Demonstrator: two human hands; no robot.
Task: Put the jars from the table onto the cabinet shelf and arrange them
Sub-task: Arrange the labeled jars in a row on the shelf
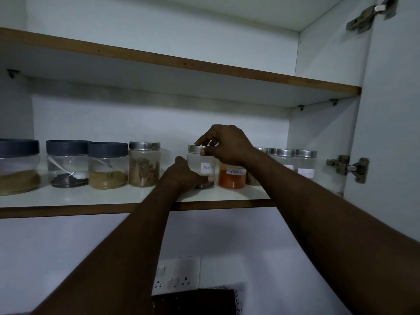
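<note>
Fingers (205, 140) of the right hand (227, 144) curl down over the steel lid (195, 148) of the black-label jar (205, 168), with the thumb pressed to the lid's near rim, so the hand grips it from above. The left hand (181, 176) wraps the jar's lower part from the left, its fingers curled round the base. The jar stands upright on the lower cabinet shelf (91, 198), about midway along the row. Just beside it on the right is the red chilli jar (232, 179), holding orange powder. Further right stand more steel-lidded jars (305, 164), partly hidden by the right forearm. To the left, set apart, is a jar of brown sticks (144, 165), then three dark-lidded jars (108, 165). An upper shelf (181, 62) spans above, a door hinge (347, 167) sits at the right, and a wall socket panel (177, 273) shows below.
</note>
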